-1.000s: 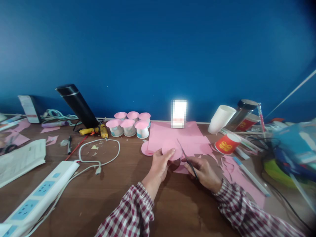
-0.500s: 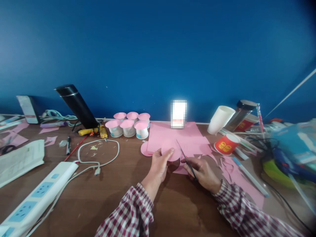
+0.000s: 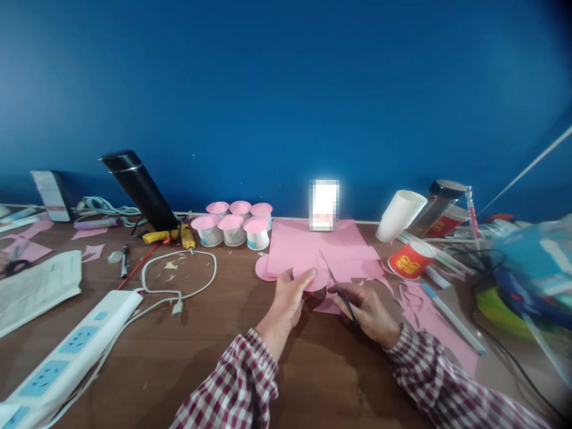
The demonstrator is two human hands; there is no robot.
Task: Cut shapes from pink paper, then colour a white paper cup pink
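Filling the whole lower half of the frame, the brown wooden bench (image 3: 214, 333) runs up to a deep blue wall (image 3: 286, 89). A white power strip (image 3: 67, 354) lies at lower left, and a black flask (image 3: 138, 190) leans at left of centre. Just right of centre, a pink paper sheet (image 3: 322, 244) lies flat, with six pink-topped white cups (image 3: 232, 226) clustered to its left and a red paper cup (image 3: 411, 260) tipped over to its right. Near the middle, the left hand (image 3: 288, 298) has its grip clenched on a pink paper disc (image 3: 313, 275), thumb on top, holding it just above the sheet's near edge. Beside it, the right hand (image 3: 369, 313) has its grip closed around the handles of thin dark scissors (image 3: 337, 286), whose blades point up and left and meet the disc's right edge. Pink offcuts (image 3: 420, 310) lie to the right of that hand.
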